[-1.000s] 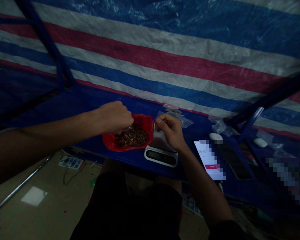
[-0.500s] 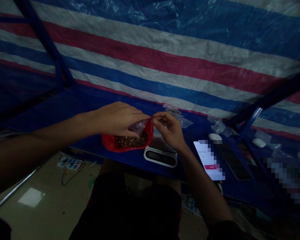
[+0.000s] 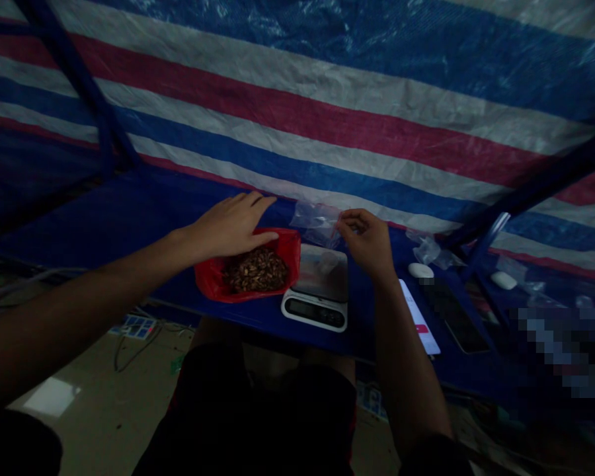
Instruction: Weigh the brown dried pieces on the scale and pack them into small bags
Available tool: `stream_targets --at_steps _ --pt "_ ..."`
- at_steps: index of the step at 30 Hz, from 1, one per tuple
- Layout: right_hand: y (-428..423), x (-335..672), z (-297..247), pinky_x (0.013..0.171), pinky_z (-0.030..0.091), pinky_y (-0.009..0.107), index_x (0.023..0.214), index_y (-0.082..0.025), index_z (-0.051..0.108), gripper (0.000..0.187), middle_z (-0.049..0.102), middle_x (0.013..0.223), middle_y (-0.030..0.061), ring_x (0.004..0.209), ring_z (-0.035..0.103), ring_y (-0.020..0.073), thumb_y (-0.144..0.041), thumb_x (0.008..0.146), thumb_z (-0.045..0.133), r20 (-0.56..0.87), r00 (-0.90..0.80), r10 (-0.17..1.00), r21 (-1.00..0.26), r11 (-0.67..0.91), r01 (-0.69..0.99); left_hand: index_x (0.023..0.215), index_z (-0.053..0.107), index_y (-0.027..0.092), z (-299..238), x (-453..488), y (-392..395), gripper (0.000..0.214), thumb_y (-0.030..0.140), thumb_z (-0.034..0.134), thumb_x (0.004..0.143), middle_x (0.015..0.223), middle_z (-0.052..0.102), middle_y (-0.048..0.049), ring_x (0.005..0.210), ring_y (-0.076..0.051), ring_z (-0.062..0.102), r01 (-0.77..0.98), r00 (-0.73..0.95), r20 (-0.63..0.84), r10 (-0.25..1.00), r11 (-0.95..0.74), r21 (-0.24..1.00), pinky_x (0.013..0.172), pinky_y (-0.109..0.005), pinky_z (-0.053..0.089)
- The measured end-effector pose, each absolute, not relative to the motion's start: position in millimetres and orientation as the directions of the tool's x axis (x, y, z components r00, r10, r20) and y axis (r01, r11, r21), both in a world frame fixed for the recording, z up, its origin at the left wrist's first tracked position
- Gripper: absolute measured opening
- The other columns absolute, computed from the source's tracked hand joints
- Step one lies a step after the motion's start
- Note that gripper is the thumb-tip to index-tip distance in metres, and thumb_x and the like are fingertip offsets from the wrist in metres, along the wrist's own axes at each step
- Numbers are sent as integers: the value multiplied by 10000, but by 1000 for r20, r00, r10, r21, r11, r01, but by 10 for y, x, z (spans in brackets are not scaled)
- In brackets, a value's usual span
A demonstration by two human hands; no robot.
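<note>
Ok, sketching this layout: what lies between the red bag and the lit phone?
In the head view, a digital kitchen scale stands between the red bag and the lit phone; the right forearm also crosses there.

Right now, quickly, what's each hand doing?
Left hand: open, by the rim of the red plastic bag, holding nothing.
Right hand: pinched shut, holding the corner of a clear plastic bag.

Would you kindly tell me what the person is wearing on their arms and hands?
The left hand and right hand are bare, with no gloves or watch showing. Both forearms are uncovered too; a dark sleeve seems to end at the bottom edge of the view.
</note>
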State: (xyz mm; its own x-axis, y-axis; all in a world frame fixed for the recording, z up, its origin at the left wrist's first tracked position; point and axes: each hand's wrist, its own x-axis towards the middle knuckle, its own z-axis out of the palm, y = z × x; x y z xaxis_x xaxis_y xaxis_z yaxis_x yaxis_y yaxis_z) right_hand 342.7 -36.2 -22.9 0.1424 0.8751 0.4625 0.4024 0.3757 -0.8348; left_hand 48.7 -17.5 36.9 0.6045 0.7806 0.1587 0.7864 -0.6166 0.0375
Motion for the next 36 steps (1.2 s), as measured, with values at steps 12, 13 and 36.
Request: stream_targets --at_steps 12,13,36 --pt "-301 4138 -425 924 544 452 1061 -155 811 349 823 1064 182 981 749 337 -221 864 530 418 459 784 -582 -157 798 1212 791 246 259 284 389 395 247 509 936 1179 815 -108 1094 -340 764 959 248 40 968 -252 130 900 -405 574" --pt "-298 4128 -426 947 544 459 1112 -145 804 380 818 1107 194 1017 749 343 -214 879 513 436 465 771 -578 -156 801 1234 781 239 256 262 396 400 248 511 939 1195 807 -116 1105 -346 758 964 227 27 974 -228 134 911 -414 575" --pt "665 4165 -144 732 530 270 896 -127 856 150 824 872 143 826 769 244 -263 848 815 0 197 980 -234 -192 953 1043 836 294 283 110 -594 234 322 607 1003 1032 843 -19 940 -209 777 592 799 -121 589 -735 331 847 -309 533"
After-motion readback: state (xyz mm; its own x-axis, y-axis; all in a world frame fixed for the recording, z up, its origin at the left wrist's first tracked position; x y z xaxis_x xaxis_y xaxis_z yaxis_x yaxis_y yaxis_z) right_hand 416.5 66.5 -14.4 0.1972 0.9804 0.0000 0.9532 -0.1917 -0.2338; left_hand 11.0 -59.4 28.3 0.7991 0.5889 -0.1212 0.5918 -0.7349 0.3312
